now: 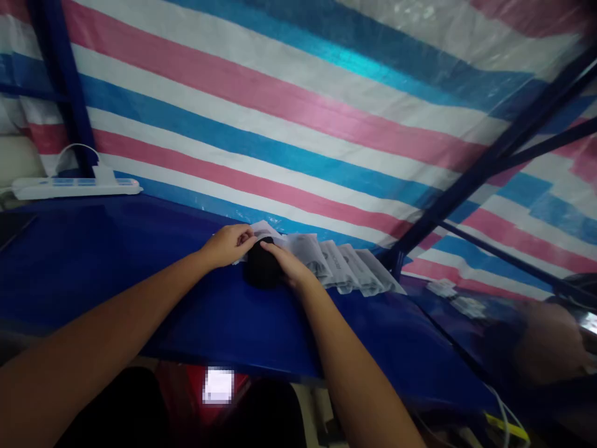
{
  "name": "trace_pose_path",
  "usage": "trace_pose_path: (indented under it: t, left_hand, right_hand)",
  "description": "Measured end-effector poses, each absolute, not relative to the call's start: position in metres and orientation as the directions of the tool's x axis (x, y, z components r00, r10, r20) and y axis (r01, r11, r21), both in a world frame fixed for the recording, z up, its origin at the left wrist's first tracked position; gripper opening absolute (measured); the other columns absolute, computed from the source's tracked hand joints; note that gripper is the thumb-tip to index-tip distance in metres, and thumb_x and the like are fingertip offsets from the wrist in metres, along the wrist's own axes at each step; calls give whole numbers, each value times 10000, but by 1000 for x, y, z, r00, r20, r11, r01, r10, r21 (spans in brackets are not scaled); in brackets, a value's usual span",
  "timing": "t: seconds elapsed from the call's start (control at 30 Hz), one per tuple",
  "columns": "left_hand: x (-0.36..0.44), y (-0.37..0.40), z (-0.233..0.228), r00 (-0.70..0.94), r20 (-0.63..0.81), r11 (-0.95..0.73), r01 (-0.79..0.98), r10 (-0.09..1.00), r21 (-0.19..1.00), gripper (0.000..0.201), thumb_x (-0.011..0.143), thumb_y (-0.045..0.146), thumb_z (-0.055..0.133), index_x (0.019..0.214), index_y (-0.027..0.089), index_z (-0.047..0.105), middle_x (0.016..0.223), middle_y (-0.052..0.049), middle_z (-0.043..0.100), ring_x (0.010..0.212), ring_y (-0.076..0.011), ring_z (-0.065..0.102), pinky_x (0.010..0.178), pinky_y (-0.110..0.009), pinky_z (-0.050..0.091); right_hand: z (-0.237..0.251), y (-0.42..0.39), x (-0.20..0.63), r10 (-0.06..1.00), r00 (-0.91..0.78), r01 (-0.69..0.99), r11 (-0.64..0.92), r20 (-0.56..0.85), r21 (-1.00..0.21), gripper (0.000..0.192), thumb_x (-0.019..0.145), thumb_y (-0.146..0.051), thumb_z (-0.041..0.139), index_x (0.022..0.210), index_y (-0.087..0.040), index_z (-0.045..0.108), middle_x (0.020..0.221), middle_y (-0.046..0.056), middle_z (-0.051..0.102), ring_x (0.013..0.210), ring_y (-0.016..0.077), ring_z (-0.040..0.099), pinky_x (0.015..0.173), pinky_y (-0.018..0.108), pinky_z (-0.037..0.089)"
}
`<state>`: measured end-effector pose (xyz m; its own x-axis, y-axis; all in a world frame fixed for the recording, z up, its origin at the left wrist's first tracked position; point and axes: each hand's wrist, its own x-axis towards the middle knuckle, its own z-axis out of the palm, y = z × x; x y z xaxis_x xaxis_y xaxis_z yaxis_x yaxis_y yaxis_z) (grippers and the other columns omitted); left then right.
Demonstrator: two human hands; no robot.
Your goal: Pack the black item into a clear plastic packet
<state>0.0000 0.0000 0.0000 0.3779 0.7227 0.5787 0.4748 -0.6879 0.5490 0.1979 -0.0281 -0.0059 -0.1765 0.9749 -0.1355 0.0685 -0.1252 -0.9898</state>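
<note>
A black rounded object [262, 267], its kind unclear, stands on the blue table near the striped sheet. My right hand [289, 264] is closed round its right side, thumb on top and most fingers hidden. At its upper left, my left hand [232, 244] has its fingers curled together, fingertips against the edge of a whitish packet [263, 228]; what they pinch is hidden. That packet lies just behind the black object. To the right of my right hand, several flat translucent packets [342, 269] overlap in a row, with dark print on some.
A white power strip [77, 188] with a plug lies at the table's [116, 249] back left. A striped plastic sheet [261, 137] hangs behind, beside dark blue metal posts [448, 174]. Small whitish packets [454, 297] lie farther right, near a blurred person [550, 342].
</note>
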Motion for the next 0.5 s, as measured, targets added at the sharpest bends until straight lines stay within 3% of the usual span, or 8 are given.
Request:
trace_pose_path:
  t: [0.5]
  left_hand:
    - [-3,4,-3,381,579,-690,473,721,548,241,898,372,536,904,162,654,725,-2,629,634,-125,534,615,-257,386]
  right_hand:
    - [-7,-27,198,977,-163,73,-126,-137,-989,423,792,-533,710,1093,-237,691,1046,57,749,971,237,680,795,324,549]
